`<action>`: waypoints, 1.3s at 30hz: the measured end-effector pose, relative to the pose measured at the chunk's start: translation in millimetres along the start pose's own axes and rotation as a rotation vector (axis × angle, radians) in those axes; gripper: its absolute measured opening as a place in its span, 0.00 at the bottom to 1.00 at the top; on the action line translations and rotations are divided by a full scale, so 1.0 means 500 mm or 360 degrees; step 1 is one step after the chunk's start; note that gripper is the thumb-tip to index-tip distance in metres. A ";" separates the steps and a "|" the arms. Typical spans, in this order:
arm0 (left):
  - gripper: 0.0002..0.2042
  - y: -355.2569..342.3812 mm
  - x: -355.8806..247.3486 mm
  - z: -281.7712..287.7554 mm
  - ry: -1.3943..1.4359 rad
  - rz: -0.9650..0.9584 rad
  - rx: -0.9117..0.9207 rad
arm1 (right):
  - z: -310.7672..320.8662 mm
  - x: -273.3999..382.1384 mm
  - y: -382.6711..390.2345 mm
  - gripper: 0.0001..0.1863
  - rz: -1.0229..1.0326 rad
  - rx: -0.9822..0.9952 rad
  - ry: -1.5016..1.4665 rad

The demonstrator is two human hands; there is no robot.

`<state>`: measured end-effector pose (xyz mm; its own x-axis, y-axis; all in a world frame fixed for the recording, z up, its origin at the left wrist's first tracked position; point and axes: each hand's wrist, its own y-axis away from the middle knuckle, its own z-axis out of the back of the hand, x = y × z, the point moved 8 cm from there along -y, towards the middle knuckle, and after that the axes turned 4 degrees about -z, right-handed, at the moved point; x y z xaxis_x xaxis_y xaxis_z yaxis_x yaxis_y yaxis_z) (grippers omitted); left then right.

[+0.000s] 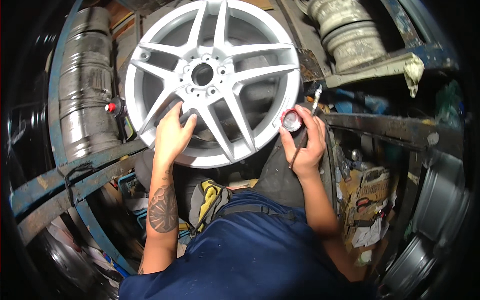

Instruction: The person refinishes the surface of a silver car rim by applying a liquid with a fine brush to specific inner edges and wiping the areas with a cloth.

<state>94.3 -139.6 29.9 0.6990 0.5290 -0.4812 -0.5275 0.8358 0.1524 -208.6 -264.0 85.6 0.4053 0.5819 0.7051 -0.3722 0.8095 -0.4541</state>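
A silver alloy wheel [202, 107] with paired spokes lies face up in front of me, its round centre hole towards me. My left hand [172, 131] grips a spoke on the wheel's near left side, with the thumb apart from the index finger and the other fingers partly hidden. At the wheel's near right edge, my right hand [307, 145] pinches a small round red-rimmed cup [291, 120] with a pale inside. A thin dark stick-like tool [315, 100] with a light metallic end also lies in that hand, slanting past the fingers.
A stack of bare metal wheels [87, 85] stands at the left, and dusty ones [350, 35] lie at the far right. A blue metal frame [75, 165] borders the left side. Cardboard [372, 195] and red-handled scissors [364, 204] sit low on the right. A red-capped bottle [116, 107] touches the left stack.
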 end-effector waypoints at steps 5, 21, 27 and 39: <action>0.21 0.014 0.054 -0.026 0.0779 0.0102 -0.0083 | 0.020 -0.028 0.013 0.28 -0.0061 -0.0108 -0.0160; 0.18 0.011 -0.064 -0.053 -0.0175 -0.0430 -0.0046 | 0.038 -0.036 0.013 0.28 -0.0060 -0.0098 -0.0283; 0.14 0.041 -0.093 -0.071 -0.0446 -0.0578 0.0070 | 0.052 -0.057 0.017 0.26 -0.0161 -0.0172 -0.0378; 0.09 0.073 -0.134 -0.090 -0.0264 -0.0767 0.0109 | 0.034 -0.046 0.025 0.26 -0.0152 -0.0156 -0.0199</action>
<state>6.6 -151.1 28.8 0.9251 0.0930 -0.3682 -0.0977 0.9952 0.0061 -236.7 -268.8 73.0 0.3258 0.4927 0.8069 -0.2511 0.8679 -0.4286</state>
